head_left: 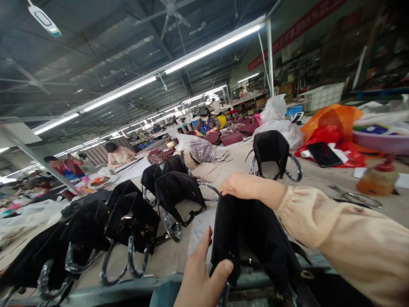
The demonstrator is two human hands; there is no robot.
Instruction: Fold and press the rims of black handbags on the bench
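A black handbag (255,238) stands upright at the near edge of the worktable (179,256). My right hand (238,185), in a beige sleeve, reaches over the bag's top and its fingers are down inside the opening, hidden from view. My left hand (200,273) is flat against the bag's left side, fingers together and thumb out against the fabric. To the left stands a row of several similar black handbags (134,221) with plastic-wrapped handles. Another black handbag (271,151) stands farther back.
Scissors (354,196), an orange glue bottle (377,179), a dark phone (324,154) on red and orange plastic bags, and a pink basin (383,143) lie at the right. Other people (207,121) work at tables behind. White bags (281,123) sit mid-table.
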